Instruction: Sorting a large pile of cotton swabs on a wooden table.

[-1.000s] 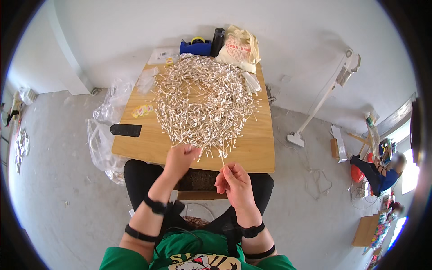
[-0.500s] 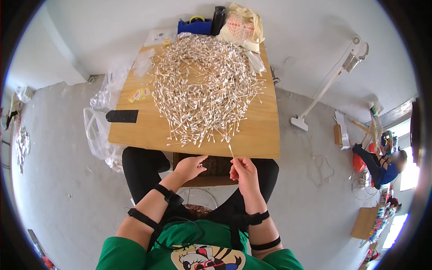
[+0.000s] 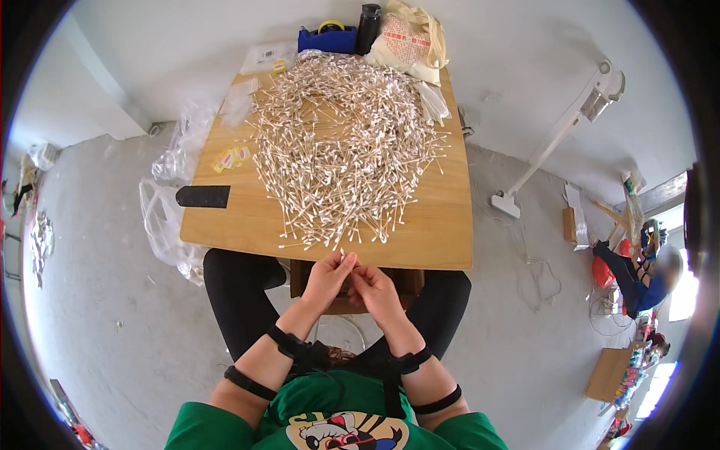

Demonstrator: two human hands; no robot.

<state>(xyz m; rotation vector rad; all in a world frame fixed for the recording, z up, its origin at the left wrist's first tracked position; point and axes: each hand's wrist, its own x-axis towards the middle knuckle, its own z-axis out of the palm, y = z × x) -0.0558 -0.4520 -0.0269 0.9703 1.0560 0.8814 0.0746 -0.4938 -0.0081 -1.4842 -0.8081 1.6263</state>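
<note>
A large heap of white-tipped cotton swabs [image 3: 345, 157] covers the middle of the wooden table [image 3: 439, 240]. At the table's near edge my hands meet. My left hand [image 3: 328, 279] is closed with thumb against fingers on a single cotton swab [image 3: 343, 253], whose white tip shows above the thumb. My right hand [image 3: 377, 294] is closed right beside it, fingertips up against the left hand. What the right fingers hold, if anything, is hidden. Both hands are just in front of the heap, above a brown open box [image 3: 409, 281] under the table edge.
At the table's back stand a blue tape dispenser [image 3: 327, 40], a black bottle [image 3: 368, 28] and a cream cloth bag [image 3: 409, 43]. Yellow labels [image 3: 231, 158] and a black strip [image 3: 204, 196] lie left. Plastic bags [image 3: 161, 221] hang beside the table. A person [image 3: 652, 281] sits far right.
My right hand has moved left with the cotton swab, and my left hand has moved right to meet it. The left fingers have closed on the swab.
</note>
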